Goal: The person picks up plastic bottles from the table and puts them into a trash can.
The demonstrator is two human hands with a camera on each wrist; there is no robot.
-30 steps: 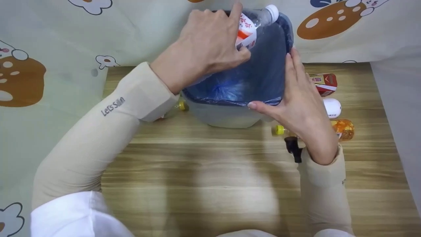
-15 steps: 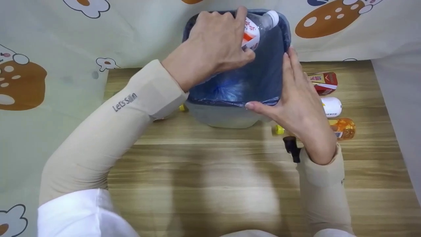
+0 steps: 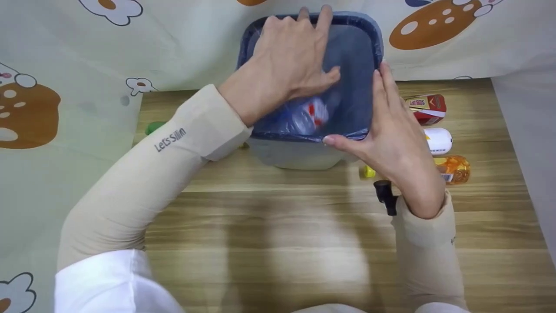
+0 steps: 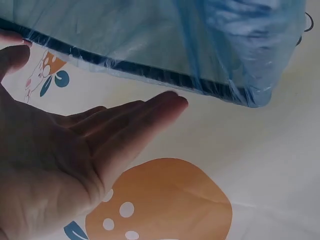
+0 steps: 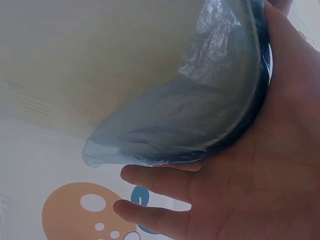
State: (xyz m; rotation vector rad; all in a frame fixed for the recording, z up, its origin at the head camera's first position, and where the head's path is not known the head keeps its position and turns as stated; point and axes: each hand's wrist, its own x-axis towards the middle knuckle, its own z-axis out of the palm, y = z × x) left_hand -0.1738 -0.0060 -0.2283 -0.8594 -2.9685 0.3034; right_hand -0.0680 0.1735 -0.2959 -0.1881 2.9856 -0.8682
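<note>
My left hand (image 3: pixel 289 54) is over the trash can (image 3: pixel 299 155), fingers and thumb spread, holding nothing. Beneath it a clear plastic bottle (image 3: pixel 319 112) with a red and white label lies blurred inside the dark blue bag (image 3: pixel 354 82) lining the can. In the left wrist view, the left hand's straight fingers (image 4: pixel 145 117) show beside the bag-covered rim. My right hand (image 3: pixel 404 134) rests against the can's right front corner, its straight fingers along the right side and its thumb at the front rim. The right wrist view shows that palm (image 5: pixel 260 180) against the bagged rim.
Right of the can lie a red carton (image 3: pixel 428 108), a white bottle (image 3: pixel 438 141) and an orange drink bottle (image 3: pixel 454 169) with a yellow cap, partly behind my right hand. A green object (image 3: pixel 155 127) shows beside my left sleeve. A patterned cloth (image 3: pixel 182 43) hangs behind.
The left hand has let go of the plastic bottle, which has dropped into the lined can. Its fingers have spread. The right hand stays at the rim.
</note>
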